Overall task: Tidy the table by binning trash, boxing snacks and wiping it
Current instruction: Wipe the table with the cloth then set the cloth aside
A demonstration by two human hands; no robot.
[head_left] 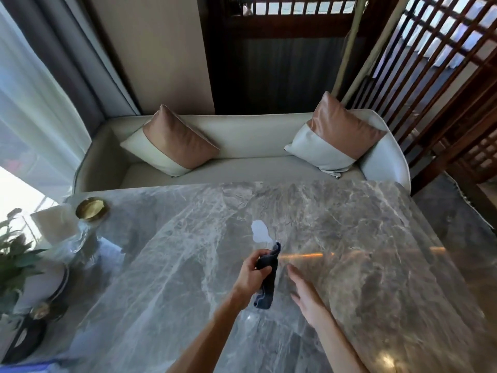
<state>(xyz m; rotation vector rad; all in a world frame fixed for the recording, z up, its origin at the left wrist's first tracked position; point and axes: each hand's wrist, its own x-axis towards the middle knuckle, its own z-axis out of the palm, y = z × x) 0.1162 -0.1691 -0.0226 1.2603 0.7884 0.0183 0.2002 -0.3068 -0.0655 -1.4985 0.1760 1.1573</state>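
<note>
A dark blue cloth [267,281] hangs folded from my left hand [251,274], held a little above the grey marble table [349,238] near its middle. My right hand [306,294] hovers just right of the cloth, fingers spread and holding nothing. A small bright white patch [259,232] shows on the tabletop just beyond the cloth; I cannot tell whether it is a spill or a reflection.
A gold round dish [90,208] sits at the table's far left, with a clear tissue holder [57,224] beside it. A potted plant [13,254] and dark objects stand at the left edge. A cream sofa [242,141] with two cushions lies beyond.
</note>
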